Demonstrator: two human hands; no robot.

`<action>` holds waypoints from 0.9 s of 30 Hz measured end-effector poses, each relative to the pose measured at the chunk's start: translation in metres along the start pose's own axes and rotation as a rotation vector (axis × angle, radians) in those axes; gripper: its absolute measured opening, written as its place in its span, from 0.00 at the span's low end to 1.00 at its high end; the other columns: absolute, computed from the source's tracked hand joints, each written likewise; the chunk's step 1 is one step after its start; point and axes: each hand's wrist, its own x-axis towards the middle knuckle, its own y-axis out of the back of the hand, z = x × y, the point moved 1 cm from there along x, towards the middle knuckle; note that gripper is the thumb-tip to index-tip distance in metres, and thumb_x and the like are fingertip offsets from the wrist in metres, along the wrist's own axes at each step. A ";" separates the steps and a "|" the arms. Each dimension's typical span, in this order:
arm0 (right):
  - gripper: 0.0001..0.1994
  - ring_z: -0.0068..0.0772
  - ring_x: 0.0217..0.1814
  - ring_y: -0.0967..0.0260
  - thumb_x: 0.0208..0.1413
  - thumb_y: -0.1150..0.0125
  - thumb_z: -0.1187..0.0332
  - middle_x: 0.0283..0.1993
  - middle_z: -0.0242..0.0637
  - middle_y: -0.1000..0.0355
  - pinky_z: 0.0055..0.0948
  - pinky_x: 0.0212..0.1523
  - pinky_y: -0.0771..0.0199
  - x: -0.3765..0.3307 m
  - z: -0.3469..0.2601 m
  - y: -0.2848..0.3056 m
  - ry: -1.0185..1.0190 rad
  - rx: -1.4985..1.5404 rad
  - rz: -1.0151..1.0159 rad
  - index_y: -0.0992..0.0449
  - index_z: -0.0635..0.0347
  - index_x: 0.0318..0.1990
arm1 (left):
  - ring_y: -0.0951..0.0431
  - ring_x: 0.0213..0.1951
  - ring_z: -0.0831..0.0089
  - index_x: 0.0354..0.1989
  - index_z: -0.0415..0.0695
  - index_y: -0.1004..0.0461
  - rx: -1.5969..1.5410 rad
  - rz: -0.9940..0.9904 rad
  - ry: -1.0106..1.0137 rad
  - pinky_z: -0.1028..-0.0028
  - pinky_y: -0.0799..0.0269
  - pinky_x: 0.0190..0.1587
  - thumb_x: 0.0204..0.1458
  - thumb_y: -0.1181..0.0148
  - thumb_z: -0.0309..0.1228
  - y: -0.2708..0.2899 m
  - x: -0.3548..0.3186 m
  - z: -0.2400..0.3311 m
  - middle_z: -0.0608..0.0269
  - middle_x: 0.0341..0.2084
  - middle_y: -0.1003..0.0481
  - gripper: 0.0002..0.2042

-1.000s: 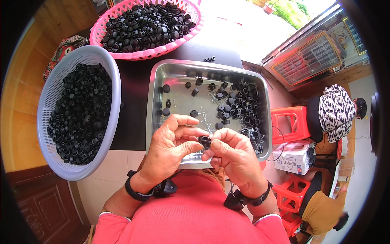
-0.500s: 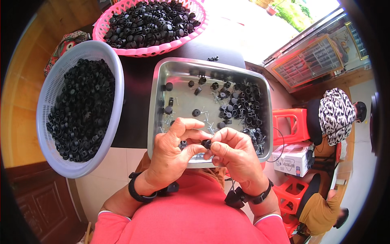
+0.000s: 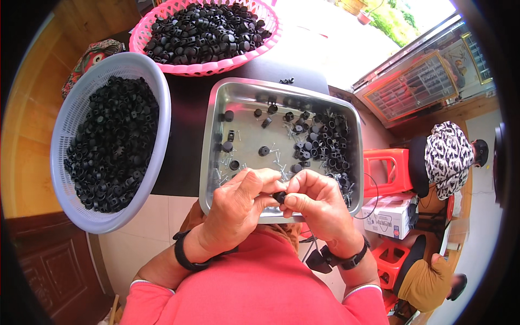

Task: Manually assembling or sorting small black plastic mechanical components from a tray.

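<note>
A small black plastic part (image 3: 279,197) is pinched between my two hands, above the near edge of a metal tray (image 3: 206,162). My left hand (image 3: 241,203) grips it with thumb and curled fingers. My right hand (image 3: 319,203) presses thumb and forefinger together against its other side; fingertips hide whether a screw is there too. In the tray, black plastic parts (image 3: 330,135) are heaped toward the right side, with several single ones spread at the left and middle. Small silvery screws (image 3: 277,157) lie scattered among them.
Left of the tray stands a tilted bluish basket (image 3: 165,114) full of black parts. Behind it a pink basket (image 3: 279,32) holds more. Both are by the dark table (image 3: 181,135). Red stools (image 3: 387,168), a white carton (image 3: 387,216) and two seated people are at the right.
My left hand has turned, its fingers folding closer over the black part. Both hands remain together at the tray's near edge. The whole view has shifted slightly.
</note>
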 end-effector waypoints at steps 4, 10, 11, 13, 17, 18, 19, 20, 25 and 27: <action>0.06 0.20 0.32 0.30 0.53 0.37 0.75 0.32 0.32 0.29 0.20 0.36 0.28 -0.001 -0.001 0.000 -0.007 -0.065 -0.007 0.29 0.66 0.34 | 0.21 0.33 0.66 0.43 0.39 0.30 0.085 -0.007 -0.111 0.72 0.24 0.34 0.40 0.39 0.10 -0.001 0.002 0.002 0.56 0.32 0.23 0.19; 0.07 0.20 0.33 0.29 0.53 0.37 0.74 0.33 0.31 0.29 0.21 0.37 0.27 -0.005 -0.008 0.001 -0.093 -0.022 -0.010 0.30 0.64 0.34 | 0.21 0.33 0.65 0.41 0.38 0.30 0.068 -0.029 -0.142 0.72 0.24 0.33 0.39 0.39 0.10 -0.002 0.003 0.003 0.55 0.31 0.24 0.19; 0.07 0.20 0.33 0.29 0.53 0.37 0.74 0.33 0.31 0.29 0.21 0.37 0.27 -0.004 -0.008 0.002 -0.094 -0.022 -0.011 0.30 0.64 0.34 | 0.21 0.33 0.64 0.41 0.38 0.30 0.021 -0.036 -0.088 0.72 0.23 0.33 0.39 0.39 0.10 -0.002 0.003 0.002 0.55 0.31 0.25 0.19; 0.07 0.20 0.32 0.29 0.53 0.37 0.73 0.32 0.30 0.29 0.22 0.37 0.27 -0.004 -0.007 0.004 -0.149 0.034 -0.037 0.29 0.64 0.34 | 0.21 0.34 0.64 0.41 0.38 0.31 0.012 -0.047 -0.072 0.72 0.23 0.34 0.39 0.39 0.10 -0.002 0.003 0.002 0.54 0.31 0.25 0.19; 0.07 0.20 0.32 0.29 0.53 0.37 0.73 0.31 0.30 0.29 0.22 0.37 0.27 -0.005 -0.006 0.006 -0.140 0.029 -0.038 0.30 0.63 0.33 | 0.20 0.34 0.64 0.42 0.37 0.31 -0.034 -0.078 -0.010 0.72 0.24 0.34 0.40 0.39 0.10 -0.004 0.002 0.001 0.54 0.31 0.24 0.19; 0.07 0.20 0.33 0.29 0.53 0.37 0.73 0.31 0.30 0.29 0.22 0.37 0.27 -0.005 -0.006 0.006 -0.149 0.011 -0.032 0.30 0.63 0.33 | 0.20 0.34 0.64 0.42 0.37 0.31 -0.034 -0.078 -0.009 0.72 0.24 0.34 0.40 0.39 0.10 -0.004 0.002 0.001 0.54 0.31 0.24 0.19; 0.07 0.20 0.33 0.29 0.53 0.37 0.73 0.31 0.30 0.29 0.22 0.37 0.27 -0.005 -0.006 0.007 -0.158 -0.006 -0.024 0.30 0.63 0.33 | 0.20 0.34 0.64 0.42 0.37 0.31 0.009 -0.098 -0.042 0.72 0.24 0.34 0.40 0.39 0.10 -0.003 0.003 0.002 0.55 0.31 0.24 0.19; 0.07 0.20 0.33 0.29 0.53 0.37 0.73 0.31 0.30 0.29 0.22 0.37 0.27 -0.006 -0.005 0.007 -0.159 -0.005 -0.022 0.30 0.63 0.33 | 0.20 0.34 0.64 0.41 0.37 0.31 0.053 -0.119 -0.075 0.72 0.24 0.33 0.40 0.39 0.11 -0.003 0.004 0.003 0.55 0.30 0.24 0.18; 0.06 0.20 0.32 0.29 0.53 0.37 0.75 0.31 0.31 0.29 0.22 0.36 0.27 -0.005 -0.010 0.008 -0.191 0.052 -0.037 0.30 0.63 0.33 | 0.20 0.35 0.64 0.41 0.37 0.31 -0.001 -0.142 -0.056 0.72 0.25 0.34 0.40 0.40 0.10 -0.004 0.006 0.003 0.54 0.30 0.25 0.18; 0.06 0.21 0.31 0.29 0.53 0.37 0.75 0.31 0.31 0.29 0.22 0.36 0.27 -0.005 -0.009 0.009 -0.198 0.075 -0.042 0.30 0.63 0.32 | 0.20 0.35 0.63 0.40 0.36 0.31 -0.092 -0.131 -0.001 0.72 0.24 0.34 0.40 0.40 0.09 -0.004 0.006 0.002 0.54 0.30 0.25 0.18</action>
